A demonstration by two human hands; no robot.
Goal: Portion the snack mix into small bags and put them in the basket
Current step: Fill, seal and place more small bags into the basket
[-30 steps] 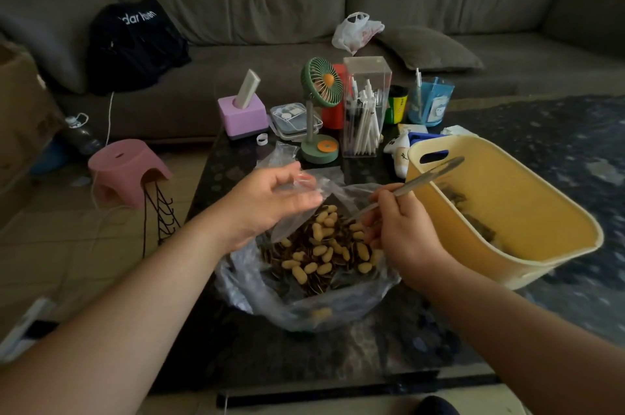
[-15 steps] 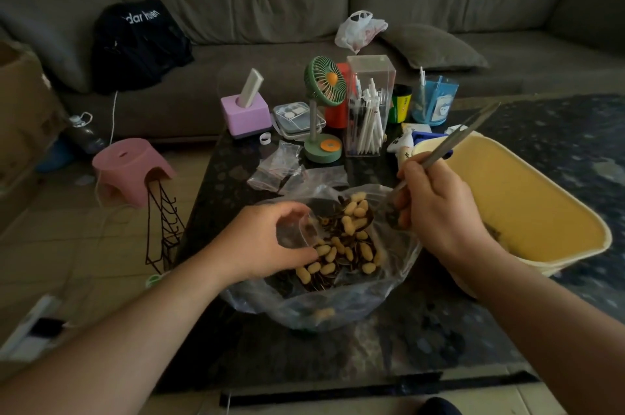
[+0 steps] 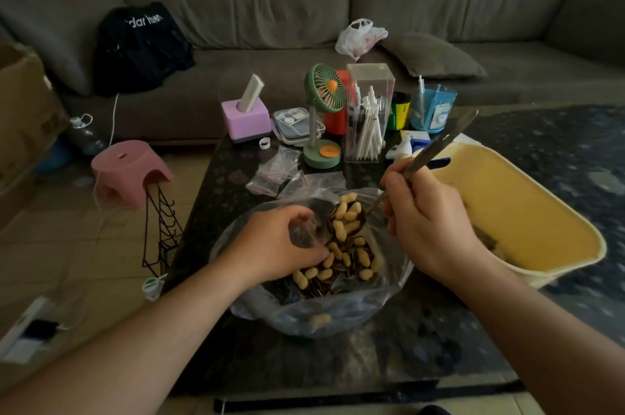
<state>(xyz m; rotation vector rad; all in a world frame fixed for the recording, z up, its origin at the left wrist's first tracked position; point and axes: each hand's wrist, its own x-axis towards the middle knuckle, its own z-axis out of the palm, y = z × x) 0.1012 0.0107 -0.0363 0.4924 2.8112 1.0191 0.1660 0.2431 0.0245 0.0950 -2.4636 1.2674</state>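
Now my right hand [image 3: 427, 228] has lifted a loaded spoon [image 3: 348, 218] (peanuts heaped) beside the small bag [image 3: 302, 234] my left hand [image 3: 277, 247] pinches.

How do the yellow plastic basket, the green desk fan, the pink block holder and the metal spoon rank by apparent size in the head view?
1. yellow plastic basket
2. green desk fan
3. pink block holder and metal spoon: unsure, the spoon is nearer and partly hidden.
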